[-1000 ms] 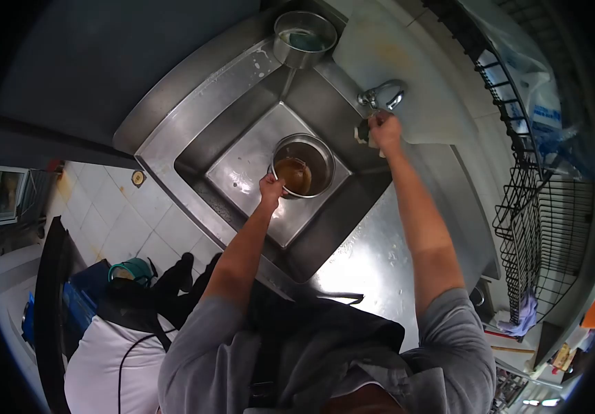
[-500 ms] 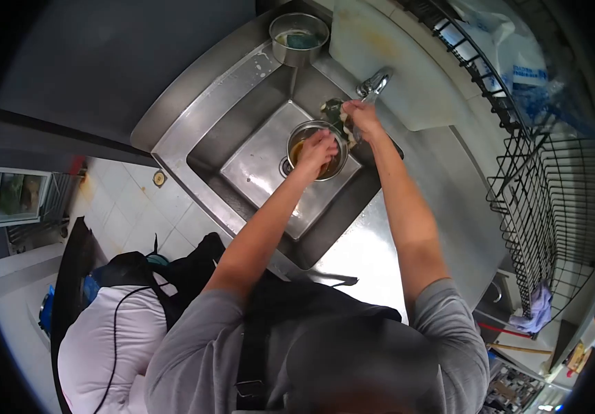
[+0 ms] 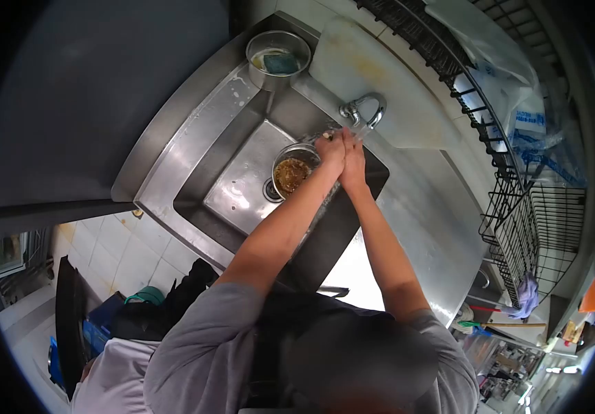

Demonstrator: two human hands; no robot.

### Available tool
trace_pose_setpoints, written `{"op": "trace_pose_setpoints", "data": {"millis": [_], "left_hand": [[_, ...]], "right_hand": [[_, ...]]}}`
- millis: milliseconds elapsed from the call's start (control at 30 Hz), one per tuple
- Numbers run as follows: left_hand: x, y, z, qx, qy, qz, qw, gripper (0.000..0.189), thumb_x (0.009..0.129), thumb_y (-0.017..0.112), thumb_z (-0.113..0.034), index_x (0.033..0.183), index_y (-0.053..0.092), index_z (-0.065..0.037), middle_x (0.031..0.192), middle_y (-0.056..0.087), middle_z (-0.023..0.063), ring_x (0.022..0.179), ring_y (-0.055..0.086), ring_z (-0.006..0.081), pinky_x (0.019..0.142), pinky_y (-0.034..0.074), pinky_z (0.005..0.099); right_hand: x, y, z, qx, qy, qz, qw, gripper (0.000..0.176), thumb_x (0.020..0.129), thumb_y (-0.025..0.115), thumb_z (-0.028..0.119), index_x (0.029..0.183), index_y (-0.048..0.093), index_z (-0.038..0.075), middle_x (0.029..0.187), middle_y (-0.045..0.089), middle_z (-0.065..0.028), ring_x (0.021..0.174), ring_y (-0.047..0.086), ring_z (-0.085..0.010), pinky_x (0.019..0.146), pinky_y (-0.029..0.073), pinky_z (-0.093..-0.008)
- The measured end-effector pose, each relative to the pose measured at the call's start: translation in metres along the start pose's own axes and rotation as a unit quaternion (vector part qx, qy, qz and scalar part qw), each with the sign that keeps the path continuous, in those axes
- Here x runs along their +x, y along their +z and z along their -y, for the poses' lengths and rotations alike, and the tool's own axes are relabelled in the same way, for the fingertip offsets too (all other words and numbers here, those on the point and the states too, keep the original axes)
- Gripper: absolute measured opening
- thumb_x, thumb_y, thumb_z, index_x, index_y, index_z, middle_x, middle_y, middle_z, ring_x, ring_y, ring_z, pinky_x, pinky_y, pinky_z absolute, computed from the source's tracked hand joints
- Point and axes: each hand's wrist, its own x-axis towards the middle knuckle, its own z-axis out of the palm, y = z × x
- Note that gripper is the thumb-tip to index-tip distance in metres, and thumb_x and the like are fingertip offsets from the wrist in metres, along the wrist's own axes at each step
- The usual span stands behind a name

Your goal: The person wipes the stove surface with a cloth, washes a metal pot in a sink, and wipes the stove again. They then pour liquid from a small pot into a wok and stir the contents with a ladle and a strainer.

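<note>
Left hand (image 3: 330, 148) and right hand (image 3: 354, 156) are pressed together under the tap (image 3: 364, 109), beside the steel bowl (image 3: 290, 174); either grip cannot be told

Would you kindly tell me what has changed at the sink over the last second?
The left hand let go of the rim of the pot, and the right hand left the tap. Both moved together and now meet, pressed, under the spout. The dark scourer seen in the right hand is no longer visible. The pot, with brown liquid, stayed in the sink, and the corner bowl stayed put.
</note>
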Motion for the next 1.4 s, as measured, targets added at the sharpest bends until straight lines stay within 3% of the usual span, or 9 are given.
{"op": "trace_pose_setpoints", "data": {"millis": [100, 233, 333, 533, 633, 1033, 1067, 1167, 1400], "left_hand": [[0.0, -0.008, 0.0, -0.027, 0.12, 0.027, 0.992, 0.022, 0.092, 0.062, -0.016, 0.076, 0.059, -0.001, 0.07, 0.058, 0.0045, 0.059, 0.056, 0.0158, 0.051, 0.047, 0.0324], [0.024, -0.034, -0.016, -0.002, -0.049, 0.07, 0.996, 0.038, 0.096, 0.059, -0.029, 0.067, 0.051, -0.006, 0.06, 0.05, 0.0014, 0.048, 0.047, 0.0133, 0.046, 0.041, 0.0304], [0.026, -0.035, -0.021, -0.013, -0.161, 0.039, 0.986, 0.038, 0.097, 0.057, -0.031, 0.068, 0.048, -0.008, 0.052, 0.042, 0.0007, 0.041, 0.041, 0.0143, 0.041, 0.036, 0.0316], [0.038, -0.022, 0.061, -0.169, -0.061, 0.028, 0.983, 0.019, 0.096, 0.059, -0.017, 0.085, 0.051, -0.004, 0.073, 0.051, 0.0028, 0.063, 0.051, 0.015, 0.058, 0.047, 0.0322], [-0.01, -0.017, 0.018, -0.07, 0.0, 0.004, 0.998, 0.015, 0.094, 0.059, -0.012, 0.085, 0.053, -0.003, 0.083, 0.055, 0.0047, 0.072, 0.054, 0.0152, 0.062, 0.048, 0.0317], [0.029, -0.04, -0.03, -0.115, -0.203, 0.036, 0.972, 0.026, 0.096, 0.058, -0.024, 0.08, 0.051, -0.005, 0.06, 0.046, 0.0039, 0.049, 0.046, 0.0181, 0.05, 0.046, 0.0356], [0.039, -0.035, -0.021, -0.125, -0.174, 0.005, 0.977, 0.023, 0.095, 0.059, -0.021, 0.081, 0.051, -0.005, 0.062, 0.047, 0.0039, 0.051, 0.048, 0.018, 0.051, 0.047, 0.0353], [0.021, -0.023, 0.003, -0.213, -0.127, 0.029, 0.968, 0.015, 0.094, 0.06, -0.013, 0.083, 0.052, -0.005, 0.068, 0.052, 0.0038, 0.057, 0.052, 0.0178, 0.055, 0.049, 0.0341], [0.0, -0.042, -0.005, -0.057, -0.077, 0.049, 0.994, 0.031, 0.098, 0.055, -0.028, 0.075, 0.05, -0.006, 0.065, 0.052, 0.0054, 0.056, 0.054, 0.0184, 0.055, 0.048, 0.0345]], "right_hand": [[0.023, 0.027, -0.026, -0.043, 0.114, 0.155, 0.98, 0.073, 0.079, 0.067, 0.034, 0.141, 0.039, 0.007, 0.127, 0.053, -0.029, 0.12, 0.052, -0.0381, 0.101, 0.042, -0.043], [-0.003, 0.068, -0.034, 0.14, -0.026, -0.014, 0.99, 0.056, 0.079, 0.068, 0.034, 0.125, 0.056, 0.004, 0.121, 0.06, -0.0243, 0.112, 0.061, -0.0324, 0.092, 0.048, -0.0409], [-0.013, 0.044, -0.052, 0.267, 0.162, 0.225, 0.923, 0.051, 0.078, 0.07, 0.024, 0.123, 0.057, 0.002, 0.122, 0.061, -0.0177, 0.111, 0.059, -0.0321, 0.093, 0.045, -0.0412], [-0.033, 0.003, 0.01, -0.185, -0.225, -0.129, 0.948, 0.041, 0.083, 0.059, 0.01, 0.123, 0.054, -0.001, 0.101, 0.065, -0.0226, 0.094, 0.064, -0.0397, 0.079, 0.05, -0.0467], [-0.012, 0.024, -0.013, -0.152, 0.128, 0.046, 0.979, 0.041, 0.084, 0.06, 0.013, 0.122, 0.053, -0.001, 0.103, 0.065, -0.0242, 0.098, 0.063, -0.0422, 0.083, 0.05, -0.0507], [-0.031, 0.008, 0.006, 0.475, 0.156, 0.165, 0.85, 0.05, 0.083, 0.065, 0.014, 0.126, 0.05, -0.007, 0.105, 0.061, -0.0091, 0.09, 0.064, -0.0191, 0.068, 0.053, -0.0344], [-0.024, 0.022, -0.028, 0.244, -0.069, 0.052, 0.966, 0.063, 0.08, 0.065, 0.006, 0.137, 0.04, -0.003, 0.121, 0.056, -0.016, 0.104, 0.062, -0.0264, 0.077, 0.052, -0.0386], [-0.024, 0.014, -0.011, -0.086, -0.169, -0.073, 0.979, 0.069, 0.075, 0.066, 0.002, 0.137, 0.038, -0.002, 0.127, 0.054, -0.0226, 0.118, 0.051, -0.0376, 0.093, 0.042, -0.0492], [-0.026, 0.056, -0.011, -0.027, 0.134, 0.021, 0.99, 0.043, 0.08, 0.066, 0.029, 0.114, 0.058, 0.003, 0.1, 0.066, -0.0279, 0.097, 0.063, -0.0438, 0.082, 0.05, -0.0504]]}}
